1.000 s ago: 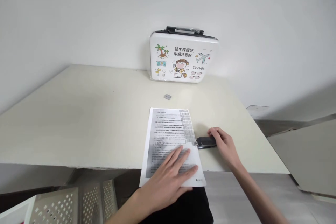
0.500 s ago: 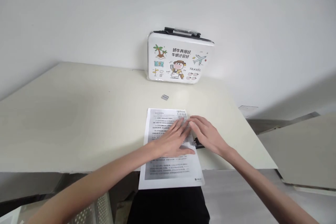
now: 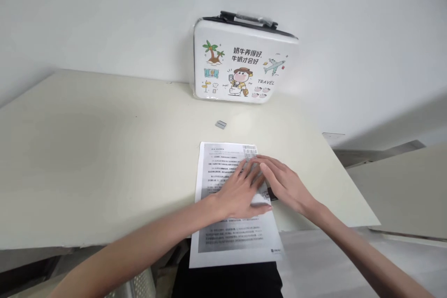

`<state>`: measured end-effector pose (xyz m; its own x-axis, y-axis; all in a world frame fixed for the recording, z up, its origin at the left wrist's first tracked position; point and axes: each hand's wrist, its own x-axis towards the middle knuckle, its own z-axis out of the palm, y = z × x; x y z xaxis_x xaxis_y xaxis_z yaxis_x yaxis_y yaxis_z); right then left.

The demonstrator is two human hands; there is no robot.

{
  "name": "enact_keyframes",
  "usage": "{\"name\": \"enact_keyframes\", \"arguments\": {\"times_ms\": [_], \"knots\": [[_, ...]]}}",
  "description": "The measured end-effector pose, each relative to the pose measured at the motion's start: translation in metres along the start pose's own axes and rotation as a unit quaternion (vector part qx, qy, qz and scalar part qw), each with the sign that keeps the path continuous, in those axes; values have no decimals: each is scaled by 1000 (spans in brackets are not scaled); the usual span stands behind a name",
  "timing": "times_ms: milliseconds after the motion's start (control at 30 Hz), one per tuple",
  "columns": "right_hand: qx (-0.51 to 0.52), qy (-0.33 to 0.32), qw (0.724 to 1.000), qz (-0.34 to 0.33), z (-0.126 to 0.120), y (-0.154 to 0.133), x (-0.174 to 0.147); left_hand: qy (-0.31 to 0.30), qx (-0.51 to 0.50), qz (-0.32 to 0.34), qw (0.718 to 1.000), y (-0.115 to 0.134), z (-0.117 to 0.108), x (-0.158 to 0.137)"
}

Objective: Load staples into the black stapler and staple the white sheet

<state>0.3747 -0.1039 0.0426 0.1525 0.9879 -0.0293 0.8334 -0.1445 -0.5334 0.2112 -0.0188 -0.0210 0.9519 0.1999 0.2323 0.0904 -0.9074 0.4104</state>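
Observation:
A sheet of printed paper [image 3: 209, 223] lies at the table's front edge, its lower part jutting over. My left hand [image 3: 239, 191] rests on the sheet with its fingers spread. Beside it, my right hand [image 3: 286, 184] lies along the sheet's right edge, fingers stretched out and their tips meeting those of my left hand. A small black object [image 3: 273, 194] shows partly between the right palm and the paper; most of it is hidden, so I cannot tell its kind. Beyond the paper's top edge lies a small grey block [image 3: 220, 124] with a dark line across it.
A white cartoon-printed case [image 3: 220, 74] with a black handle stands at the back against the wall. The pale table [image 3: 104, 163] extends to the left. At the right, past the table's edge, is another pale panel [image 3: 412, 186].
The view has shifted slightly, so the case looks larger and higher. Both hands keep nearly the same place on the paper, the right one covering slightly more of the black object.

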Motion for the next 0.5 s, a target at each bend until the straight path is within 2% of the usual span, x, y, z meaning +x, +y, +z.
{"name": "enact_keyframes", "arguments": {"times_ms": [267,500], "knots": [[-65,-7,998,-19,5,0,1,27,20,-22,999,2,9,1],[-93,4,996,-10,8,-1,1,24,22,-29,999,2,12,3]]}}
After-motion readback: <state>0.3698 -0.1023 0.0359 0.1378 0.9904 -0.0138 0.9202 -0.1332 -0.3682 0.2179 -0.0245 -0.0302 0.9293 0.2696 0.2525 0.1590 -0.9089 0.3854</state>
